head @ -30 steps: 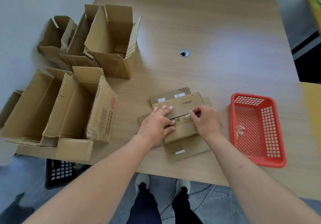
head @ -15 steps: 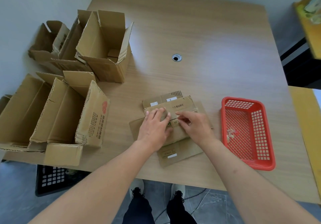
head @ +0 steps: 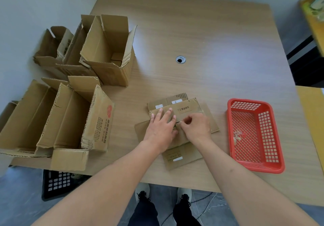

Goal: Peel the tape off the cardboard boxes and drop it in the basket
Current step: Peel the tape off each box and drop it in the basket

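Right hand has shifted left along flattened box.

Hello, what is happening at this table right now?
A person is working on a flattened cardboard box lying on the wooden table. The left hand presses flat on the box, while the right hand pinches at something on its middle seam, probably tape. The red basket to the right already holds a few clear scraps. Several opened boxes stand at the left.
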Demonstrator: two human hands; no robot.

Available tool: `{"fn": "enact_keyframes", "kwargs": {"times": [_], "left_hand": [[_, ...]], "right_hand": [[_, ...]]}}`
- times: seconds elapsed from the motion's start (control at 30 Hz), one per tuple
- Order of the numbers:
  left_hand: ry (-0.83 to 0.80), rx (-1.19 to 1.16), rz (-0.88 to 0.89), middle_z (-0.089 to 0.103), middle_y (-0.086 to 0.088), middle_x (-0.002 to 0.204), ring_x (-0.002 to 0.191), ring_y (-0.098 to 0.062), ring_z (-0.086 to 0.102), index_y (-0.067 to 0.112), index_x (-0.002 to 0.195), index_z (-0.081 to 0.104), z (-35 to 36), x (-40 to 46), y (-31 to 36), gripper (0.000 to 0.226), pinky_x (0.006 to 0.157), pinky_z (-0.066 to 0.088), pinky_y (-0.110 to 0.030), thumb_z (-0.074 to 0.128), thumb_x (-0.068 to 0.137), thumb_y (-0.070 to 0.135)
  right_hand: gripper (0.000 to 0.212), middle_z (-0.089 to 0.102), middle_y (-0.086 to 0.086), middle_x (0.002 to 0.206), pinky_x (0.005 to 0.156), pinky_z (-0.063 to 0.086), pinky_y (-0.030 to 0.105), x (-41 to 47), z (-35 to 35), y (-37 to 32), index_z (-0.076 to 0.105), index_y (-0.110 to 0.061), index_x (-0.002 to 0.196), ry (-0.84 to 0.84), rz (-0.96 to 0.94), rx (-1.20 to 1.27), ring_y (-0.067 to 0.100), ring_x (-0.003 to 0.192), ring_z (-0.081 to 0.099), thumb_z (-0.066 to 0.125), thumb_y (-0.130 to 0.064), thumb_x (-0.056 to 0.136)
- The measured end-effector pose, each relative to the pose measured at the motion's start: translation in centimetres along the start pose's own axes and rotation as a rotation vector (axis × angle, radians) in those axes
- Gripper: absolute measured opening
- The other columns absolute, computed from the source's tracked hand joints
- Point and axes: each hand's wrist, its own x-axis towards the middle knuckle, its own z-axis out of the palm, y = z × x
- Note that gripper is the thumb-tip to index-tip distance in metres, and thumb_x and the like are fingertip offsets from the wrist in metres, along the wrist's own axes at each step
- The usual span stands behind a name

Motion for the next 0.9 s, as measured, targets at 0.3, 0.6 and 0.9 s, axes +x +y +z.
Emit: {"fn": "enact_keyframes", "kwargs": {"times": [0.3,0.6,0.9], "left_hand": [[-0.036,0.02,0.024,0.005,0.002,0.169,0.157,-0.03,0.001,0.023,0.16,0.027,-1.0,0.7,-0.6,0.066,0.126,0.008,-0.051,0.047,0.103,0.051],[-0.089,-0.03,0.04,0.011,-0.004,0.168,0.156,-0.037,0.006,0.042,0.152,0.042,-2.5,0.9,0.4,0.05,0.124,0.012,-0.059,0.054,0.103,0.041],[-0.09,-0.02,0.028,0.015,-0.003,0.167,0.154,-0.038,0.009,0.042,0.149,0.046,-2.8,1.1,0.6,0.048,0.123,0.013,-0.06,0.056,0.102,0.042]], "right_hand": [[0.008,0.075,0.001,0.093,0.075,0.047,0.029,1.0,-3.3,2.5,0.079,-0.022,0.094,0.149,0.008,-0.027,0.02,0.087,0.065,0.075,-0.021,0.087],[0.014,0.064,0.005,0.093,0.072,0.038,0.02,0.9,-2.2,2.7,0.083,-0.014,0.096,-0.185,-0.39,0.023,0.016,0.08,0.055,0.084,-0.014,0.083],[0.029,0.061,0.005,0.096,0.069,0.04,0.005,0.9,-2.3,3.2,0.079,-0.015,0.111,-0.111,-0.237,0.164,0.01,0.069,0.057,0.084,-0.015,0.083]]}}
